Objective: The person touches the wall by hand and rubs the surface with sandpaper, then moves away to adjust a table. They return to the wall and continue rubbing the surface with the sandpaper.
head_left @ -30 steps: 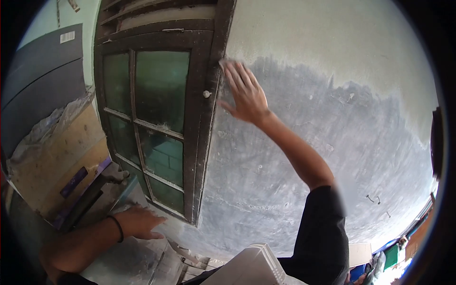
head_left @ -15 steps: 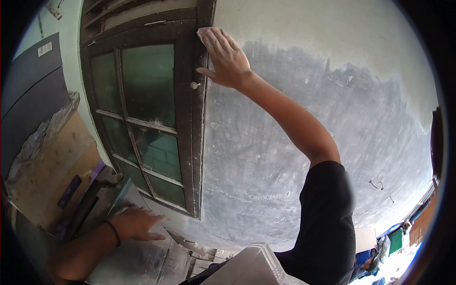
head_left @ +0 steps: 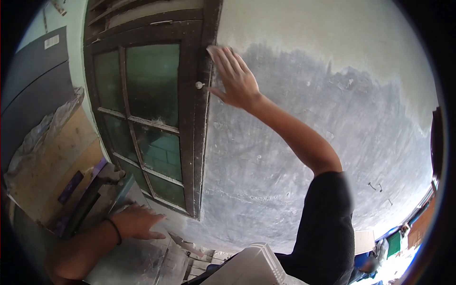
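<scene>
My right hand (head_left: 236, 78) is stretched up to the wall beside the window, fingers long and close together. Under its fingertips is a small pale folded sheet (head_left: 210, 49) that looks like sandpaper, pressed where the dark window frame (head_left: 207, 35) meets the wall (head_left: 275, 123). The thumb points toward the round white knob (head_left: 199, 85) on the frame. Low on the left, my left hand (head_left: 140, 222) is spread with nothing in it, over a grey smooth surface (head_left: 126, 261). A dark band circles that wrist.
Glass panes (head_left: 153, 85) fill the window. Cardboard (head_left: 52, 166) and a dark grey panel (head_left: 35, 71) lean at the left. Nails (head_left: 375, 186) stick out of the wall at right. A white cap-like brim (head_left: 251, 266) shows at the bottom.
My right hand has slid down along the window frame's edge with the pale sheet, and the thumb is now near the knob. The left hand has hardly moved.
</scene>
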Demonstrator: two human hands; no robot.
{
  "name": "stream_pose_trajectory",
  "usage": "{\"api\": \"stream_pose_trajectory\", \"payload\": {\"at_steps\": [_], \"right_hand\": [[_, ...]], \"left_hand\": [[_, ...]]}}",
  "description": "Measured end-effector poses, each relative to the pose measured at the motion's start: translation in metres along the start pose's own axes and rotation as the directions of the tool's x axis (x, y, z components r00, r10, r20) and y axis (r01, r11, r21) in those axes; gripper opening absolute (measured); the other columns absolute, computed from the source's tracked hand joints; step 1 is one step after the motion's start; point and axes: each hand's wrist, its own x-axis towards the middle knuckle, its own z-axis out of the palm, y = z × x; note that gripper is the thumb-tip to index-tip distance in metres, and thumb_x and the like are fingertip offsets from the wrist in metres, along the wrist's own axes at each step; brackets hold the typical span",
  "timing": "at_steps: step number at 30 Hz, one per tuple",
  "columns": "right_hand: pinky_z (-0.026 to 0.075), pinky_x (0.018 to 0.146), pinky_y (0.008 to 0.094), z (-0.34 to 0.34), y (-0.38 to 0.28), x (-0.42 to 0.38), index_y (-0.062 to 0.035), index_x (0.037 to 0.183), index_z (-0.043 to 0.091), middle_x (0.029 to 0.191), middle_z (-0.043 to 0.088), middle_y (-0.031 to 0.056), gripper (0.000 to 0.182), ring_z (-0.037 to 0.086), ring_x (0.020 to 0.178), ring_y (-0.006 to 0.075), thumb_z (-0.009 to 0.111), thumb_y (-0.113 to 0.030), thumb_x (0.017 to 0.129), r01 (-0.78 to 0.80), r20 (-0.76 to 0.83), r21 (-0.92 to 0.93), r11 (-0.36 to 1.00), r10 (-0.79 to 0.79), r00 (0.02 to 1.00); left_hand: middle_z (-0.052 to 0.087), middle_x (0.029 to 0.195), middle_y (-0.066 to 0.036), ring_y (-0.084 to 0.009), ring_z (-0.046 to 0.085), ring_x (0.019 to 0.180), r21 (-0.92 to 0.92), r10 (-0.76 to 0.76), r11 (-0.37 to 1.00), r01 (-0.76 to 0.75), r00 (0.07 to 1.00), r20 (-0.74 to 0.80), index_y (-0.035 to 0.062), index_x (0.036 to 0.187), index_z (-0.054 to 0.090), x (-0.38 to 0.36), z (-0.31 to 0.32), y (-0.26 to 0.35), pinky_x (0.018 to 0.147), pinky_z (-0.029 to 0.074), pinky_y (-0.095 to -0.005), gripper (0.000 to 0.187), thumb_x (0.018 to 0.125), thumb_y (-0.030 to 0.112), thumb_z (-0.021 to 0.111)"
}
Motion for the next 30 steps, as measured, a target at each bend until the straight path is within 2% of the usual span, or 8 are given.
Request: {"api": "stream_pose_trajectory", "payload": {"at_steps": [1,10,14,16,18,24,26,30], "right_hand": [[0.016,0.128,0.0427,-0.002,-0.003,-0.011,0.0057,0.157,0.023,0.163,0.028,0.0208,0.101,0.023,0.153,0.0334,0.052,-0.067,0.094,0.0,0.102,-0.085,0.996,0.009,0.995],[0.014,0.129,0.0414,-0.01,0.011,0.019,0.0002,0.159,0.023,0.164,0.028,0.0155,0.091,0.021,0.154,0.0286,0.051,-0.062,0.098,-0.009,-0.003,-0.02,1.0,0.009,1.0],[0.015,0.128,0.043,-0.02,0.011,-0.022,-0.0041,0.16,0.023,0.165,0.028,0.0116,0.091,0.022,0.154,0.0262,0.049,-0.065,0.097,-0.007,0.156,-0.179,0.984,0.036,0.987],[0.014,0.128,0.0448,-0.014,0.015,-0.003,-0.006,0.16,0.025,0.164,0.031,0.0101,0.091,0.023,0.154,0.0245,0.045,-0.068,0.097,-0.03,0.108,-0.193,0.981,0.052,0.993],[0.014,0.127,0.0457,-0.006,0.02,0.027,-0.0073,0.16,0.024,0.162,0.034,0.0087,0.096,0.028,0.151,0.0241,0.053,-0.068,0.092,-0.063,-0.076,-0.099,0.993,0.056,0.996],[0.013,0.127,0.0448,-0.009,0.019,-0.005,-0.0103,0.158,0.032,0.162,0.035,0.0054,0.091,0.027,0.152,0.0205,0.052,-0.069,0.091,-0.069,-0.042,-0.15,0.986,0.063,0.997],[0.012,0.128,0.0443,-0.01,0.018,-0.005,-0.0121,0.158,0.032,0.162,0.034,0.0024,0.091,0.025,0.152,0.0185,0.048,-0.073,0.092,-0.067,0.073,-0.278,0.958,0.091,0.993],[0.011,0.128,0.0454,0.0,0.021,0.041,-0.0136,0.16,0.029,0.162,0.033,0.0009,0.092,0.03,0.149,0.0183,0.045,-0.074,0.093,-0.065,-0.025,-0.384,0.921,0.06,0.998]], "left_hand": [[0.063,0.13,-0.02,-0.0368,0.057,0.125,0.004,0.002,1.0,-0.003,1.0,0.03,0.0097,0.147,0.049,0.0,0.001,0.002,0.107,0.041,-0.0519,0.082,0.093,0.071,0.051],[0.064,0.129,-0.021,-0.0377,0.059,0.123,-0.014,0.001,1.0,-0.001,1.0,0.015,0.0093,0.146,0.049,0.0,-0.001,-0.003,0.106,0.043,-0.0519,0.083,0.092,0.072,0.051],[0.063,0.13,-0.02,-0.0377,0.059,0.124,-0.004,0.013,1.0,-0.013,1.0,-0.006,0.0098,0.146,0.049,0.002,0.005,0.0,0.106,0.043,-0.0519,0.082,0.092,0.072,0.051],[0.064,0.129,-0.02,-0.0374,0.059,0.123,0.037,0.007,0.999,-0.008,1.0,0.028,0.0102,0.146,0.05,0.002,0.001,0.003,0.106,0.043,-0.051,0.081,0.092,0.071,0.052],[0.064,0.128,-0.02,-0.0373,0.059,0.123,0.032,0.028,0.999,-0.028,0.999,0.022,0.0103,0.146,0.05,0.004,0.002,0.0,0.106,0.043,-0.0511,0.081,0.092,0.071,0.053],[0.065,0.126,-0.02,-0.0367,0.06,0.122,0.047,0.013,0.999,-0.012,1.0,-0.007,0.0101,0.144,0.052,0.0,0.002,0.002,0.104,0.045,-0.0512,0.079,0.092,0.07,0.054],[0.065,0.125,-0.02,-0.0366,0.06,0.121,0.069,0.03,0.997,-0.029,0.999,-0.024,0.0101,0.143,0.052,0.002,0.008,0.001,0.103,0.046,-0.051,0.079,0.092,0.07,0.054],[0.065,0.127,-0.02,-0.036,0.06,0.122,0.031,0.057,0.998,-0.057,0.998,-0.001,0.0102,0.143,0.053,0.005,-0.002,0.006,0.104,0.044,-0.0508,0.079,0.093,0.071,0.051]]}}
